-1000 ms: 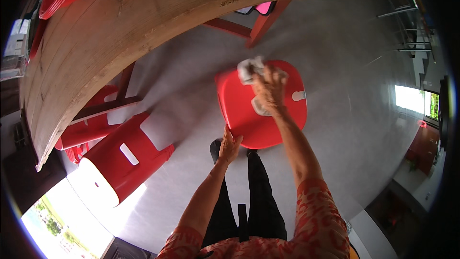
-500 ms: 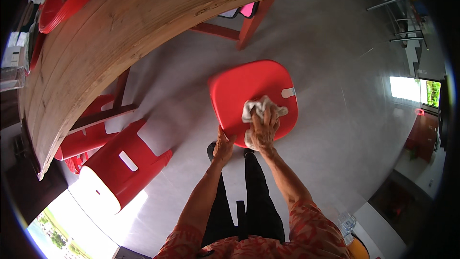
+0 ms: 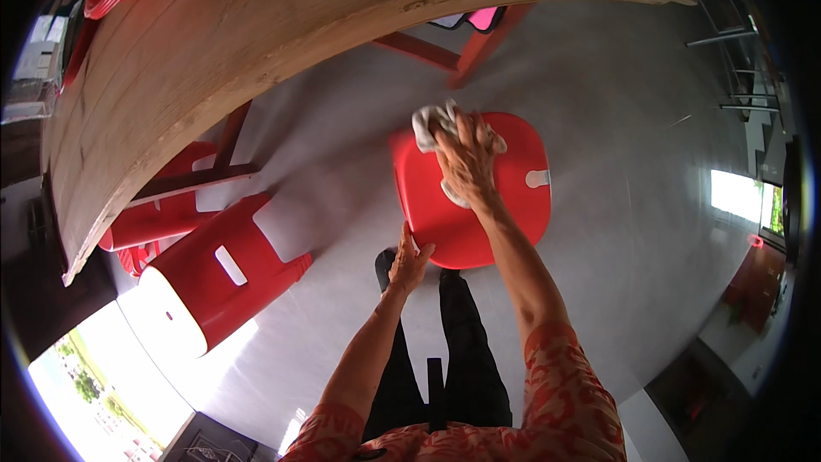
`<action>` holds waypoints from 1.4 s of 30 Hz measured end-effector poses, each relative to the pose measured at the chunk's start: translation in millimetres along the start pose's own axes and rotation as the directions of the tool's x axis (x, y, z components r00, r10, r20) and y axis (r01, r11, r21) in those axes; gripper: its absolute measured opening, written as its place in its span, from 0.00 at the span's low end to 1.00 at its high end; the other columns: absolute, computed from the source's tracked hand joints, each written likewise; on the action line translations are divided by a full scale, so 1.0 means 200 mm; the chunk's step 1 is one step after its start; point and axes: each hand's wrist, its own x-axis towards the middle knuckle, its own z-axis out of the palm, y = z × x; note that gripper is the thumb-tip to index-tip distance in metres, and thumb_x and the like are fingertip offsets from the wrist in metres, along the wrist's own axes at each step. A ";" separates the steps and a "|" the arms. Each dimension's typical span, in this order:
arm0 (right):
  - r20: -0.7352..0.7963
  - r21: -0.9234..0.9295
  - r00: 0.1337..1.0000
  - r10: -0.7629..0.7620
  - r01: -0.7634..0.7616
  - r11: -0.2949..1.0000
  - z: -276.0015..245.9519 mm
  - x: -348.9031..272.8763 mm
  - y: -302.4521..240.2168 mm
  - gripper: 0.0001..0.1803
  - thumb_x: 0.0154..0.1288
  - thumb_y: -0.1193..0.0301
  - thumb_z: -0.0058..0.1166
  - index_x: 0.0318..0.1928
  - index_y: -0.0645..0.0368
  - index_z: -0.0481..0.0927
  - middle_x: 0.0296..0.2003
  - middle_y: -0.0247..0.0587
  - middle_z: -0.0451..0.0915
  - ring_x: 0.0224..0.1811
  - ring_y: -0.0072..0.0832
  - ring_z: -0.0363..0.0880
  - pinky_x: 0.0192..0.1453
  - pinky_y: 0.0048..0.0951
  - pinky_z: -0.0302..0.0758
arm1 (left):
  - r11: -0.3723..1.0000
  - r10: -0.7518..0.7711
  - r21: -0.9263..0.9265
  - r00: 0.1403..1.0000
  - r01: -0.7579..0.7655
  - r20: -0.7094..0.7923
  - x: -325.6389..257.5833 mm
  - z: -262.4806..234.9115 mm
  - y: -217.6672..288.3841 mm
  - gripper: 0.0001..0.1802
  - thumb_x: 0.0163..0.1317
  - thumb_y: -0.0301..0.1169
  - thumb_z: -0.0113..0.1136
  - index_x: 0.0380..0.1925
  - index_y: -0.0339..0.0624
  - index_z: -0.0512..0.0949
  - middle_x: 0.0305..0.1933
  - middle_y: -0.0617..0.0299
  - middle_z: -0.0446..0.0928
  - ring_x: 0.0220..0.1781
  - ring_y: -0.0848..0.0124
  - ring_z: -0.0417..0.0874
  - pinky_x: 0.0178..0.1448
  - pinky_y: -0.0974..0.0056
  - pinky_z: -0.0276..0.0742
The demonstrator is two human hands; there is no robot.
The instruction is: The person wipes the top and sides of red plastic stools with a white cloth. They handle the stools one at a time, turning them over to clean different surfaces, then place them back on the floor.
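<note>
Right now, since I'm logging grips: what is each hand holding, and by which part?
The right hand presses a crumpled white cloth flat onto the red stool seat. The left hand grips that seat's near edge.

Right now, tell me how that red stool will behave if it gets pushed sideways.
The red stool looks like moulded plastic, so probably light for its size and apt to slide on the smooth grey floor. The left hand grips its near edge, which likely steadies it. The right hand presses a floppy white cloth on the seat, adding downward load against tipping.
</note>
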 end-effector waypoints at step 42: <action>-0.193 0.566 -0.044 0.980 -0.821 0.075 0.07 -0.99 -0.15 0.38 0.72 0.61 0.46 0.71 0.69 0.46 0.67 0.69 0.51 0.67 0.55 0.56 0.70 0.51 0.54 | 0.968 0.250 0.037 0.968 -0.249 -0.020 0.03 -0.03 0.02 0.47 0.63 0.40 0.59 0.74 0.47 0.40 0.71 0.48 0.58 0.72 0.55 0.61 0.71 0.52 0.59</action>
